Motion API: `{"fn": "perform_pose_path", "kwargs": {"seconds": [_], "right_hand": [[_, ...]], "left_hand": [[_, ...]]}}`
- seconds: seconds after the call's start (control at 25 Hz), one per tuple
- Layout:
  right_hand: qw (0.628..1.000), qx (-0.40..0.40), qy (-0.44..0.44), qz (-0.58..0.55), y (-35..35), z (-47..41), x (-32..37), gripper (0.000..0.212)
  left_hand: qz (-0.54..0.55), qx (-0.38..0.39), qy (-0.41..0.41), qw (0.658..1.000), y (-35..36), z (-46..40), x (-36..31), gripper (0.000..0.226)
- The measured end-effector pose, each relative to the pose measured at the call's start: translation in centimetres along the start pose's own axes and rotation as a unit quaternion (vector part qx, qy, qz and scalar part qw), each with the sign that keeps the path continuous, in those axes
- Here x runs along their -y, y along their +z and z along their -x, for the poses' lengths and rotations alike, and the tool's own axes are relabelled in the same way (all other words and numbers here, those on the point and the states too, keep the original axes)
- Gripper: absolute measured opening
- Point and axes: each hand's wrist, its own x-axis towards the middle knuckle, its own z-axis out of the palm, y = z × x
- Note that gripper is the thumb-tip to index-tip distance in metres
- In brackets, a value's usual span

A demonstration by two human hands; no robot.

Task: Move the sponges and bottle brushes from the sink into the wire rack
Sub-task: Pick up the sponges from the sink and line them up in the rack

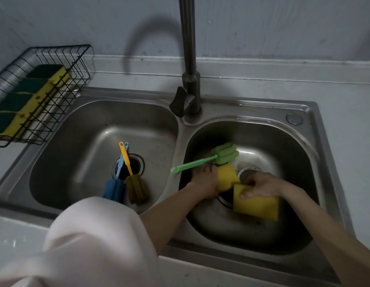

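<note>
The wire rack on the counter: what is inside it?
The wire rack holds a row of yellow sponges with dark green scrubbing tops, about four. No bottle brushes show in it. Whatever lies beneath the sponges is covered.

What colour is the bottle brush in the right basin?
Green, handle and foam head alike: bottle brush, clearest in the head view.
</note>
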Motion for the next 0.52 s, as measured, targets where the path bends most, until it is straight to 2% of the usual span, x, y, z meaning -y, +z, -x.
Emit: {"fn": "perform_pose_path", "kwargs": {"seconds": [0.12, 0.28, 0.36, 0.52], "right_hand": [[0.999, -0.016, 0.002, -0.032, -1.2, 0.8, -0.6, 0.071], [0.995, -0.075, -0.006, -0.067, -2.9, 2.1, -1.0, 0.070], [0.992, -0.092, -0.019, -0.079, -3.5, 2.6, -1.0, 0.069], [0.984, -0.130, -0.056, -0.111, -4.4, 4.0, 0.3, 0.050]], "left_hand": [[0.035, -0.002, 0.020, 0.999, -1.2, 0.8, -0.4, 0.081], [0.062, -0.020, 0.025, 0.998, -3.1, 2.1, -1.3, 0.076], [0.074, -0.047, 0.020, 0.996, -4.2, 2.9, -1.5, 0.074], [0.096, -0.120, 0.009, 0.988, -6.3, 4.5, -0.7, 0.082]]}}
